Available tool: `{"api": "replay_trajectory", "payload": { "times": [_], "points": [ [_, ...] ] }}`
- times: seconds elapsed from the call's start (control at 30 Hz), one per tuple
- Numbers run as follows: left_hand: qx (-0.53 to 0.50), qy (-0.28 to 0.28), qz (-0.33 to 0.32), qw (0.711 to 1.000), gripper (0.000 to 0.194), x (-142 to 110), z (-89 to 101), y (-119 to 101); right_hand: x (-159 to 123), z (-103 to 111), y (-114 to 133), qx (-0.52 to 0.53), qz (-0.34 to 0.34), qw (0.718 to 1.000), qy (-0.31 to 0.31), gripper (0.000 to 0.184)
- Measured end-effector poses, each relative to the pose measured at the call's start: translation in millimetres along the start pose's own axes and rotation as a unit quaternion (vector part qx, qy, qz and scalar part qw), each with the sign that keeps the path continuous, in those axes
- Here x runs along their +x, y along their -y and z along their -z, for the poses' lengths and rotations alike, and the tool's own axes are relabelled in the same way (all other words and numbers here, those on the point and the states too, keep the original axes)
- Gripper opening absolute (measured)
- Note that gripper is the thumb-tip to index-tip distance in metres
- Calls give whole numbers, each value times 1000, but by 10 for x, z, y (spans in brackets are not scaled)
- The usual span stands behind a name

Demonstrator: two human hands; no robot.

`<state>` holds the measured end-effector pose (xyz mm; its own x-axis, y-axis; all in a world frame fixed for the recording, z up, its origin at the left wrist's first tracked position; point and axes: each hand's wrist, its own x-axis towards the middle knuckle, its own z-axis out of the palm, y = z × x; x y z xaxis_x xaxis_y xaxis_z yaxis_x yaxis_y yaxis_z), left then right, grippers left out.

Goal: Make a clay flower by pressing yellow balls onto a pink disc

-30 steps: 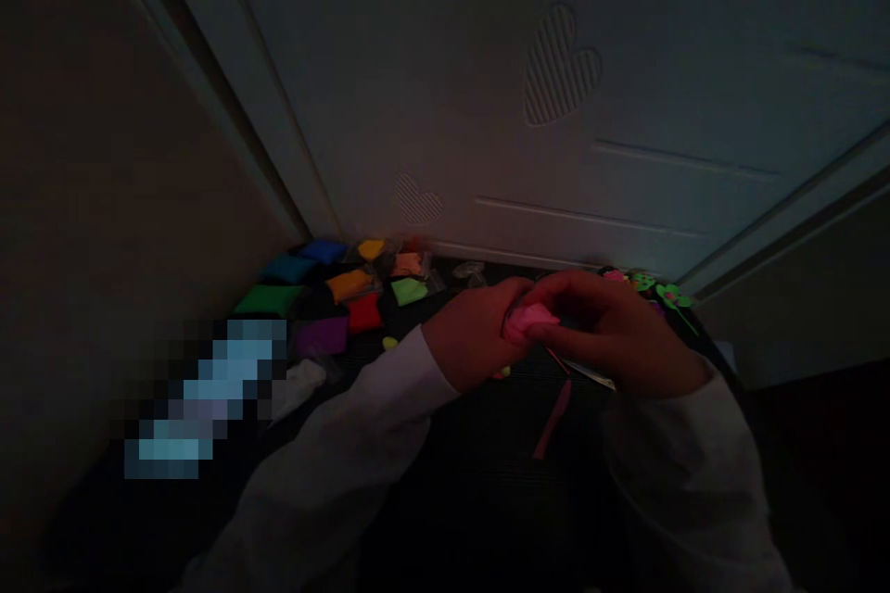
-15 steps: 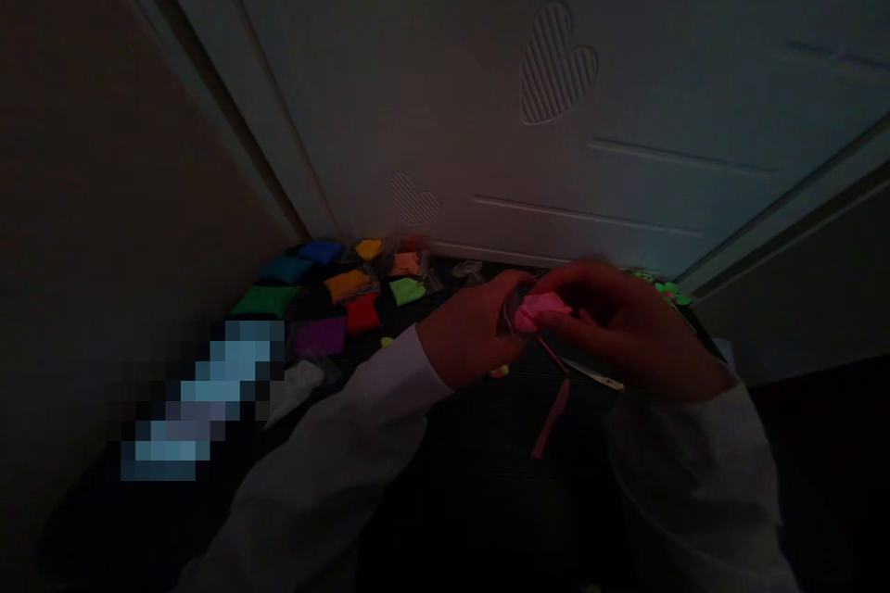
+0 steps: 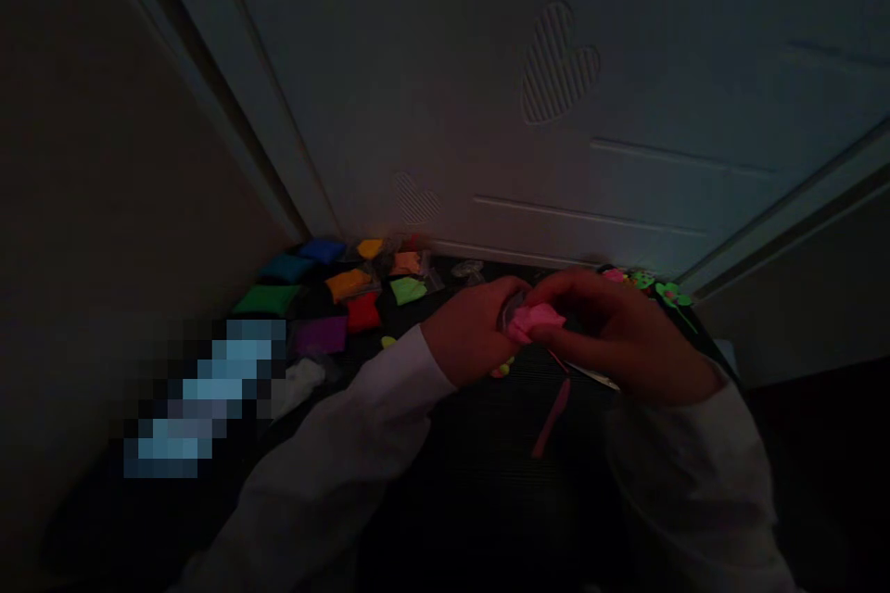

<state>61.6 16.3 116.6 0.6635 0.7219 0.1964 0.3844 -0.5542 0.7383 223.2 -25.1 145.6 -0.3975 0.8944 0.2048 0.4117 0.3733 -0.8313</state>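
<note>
In the dim head view, my left hand is closed around a clear plastic packet. A soft, bright pink lump, which looks like modelling clay, bulges from the packet's opening. My right hand is closed too, with thumb and fingers pinching the lump from the right. Below the hands, a slim pink tool lies on the dark table. A pale, narrow blade-like thing is partly hidden under my right hand. Small yellow pieces show just below my left hand.
Colored packets lie at the back left, including green, blue, purple and red. A crumpled white packet rests near my left sleeve. Green flower shapes sit at the back right, before a white panel with hearts.
The pink lump and my right hand have shifted slightly left, closer to the packet's opening. More of the flower shapes behind my right hand now shows.
</note>
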Motion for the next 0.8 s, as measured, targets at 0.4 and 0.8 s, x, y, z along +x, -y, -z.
{"api": "replay_trajectory", "payload": {
  "times": [0.4, 0.8],
  "points": [
    [126, -21, 98, 987, 76, -81, 385, 232, 28, 74, -87, 179, -51, 944, -272, 21],
    [256, 112, 201, 939, 55, 64, 349, 957, 70, 60, -69, 252, -24, 927, -275, 16]
  ]
}}
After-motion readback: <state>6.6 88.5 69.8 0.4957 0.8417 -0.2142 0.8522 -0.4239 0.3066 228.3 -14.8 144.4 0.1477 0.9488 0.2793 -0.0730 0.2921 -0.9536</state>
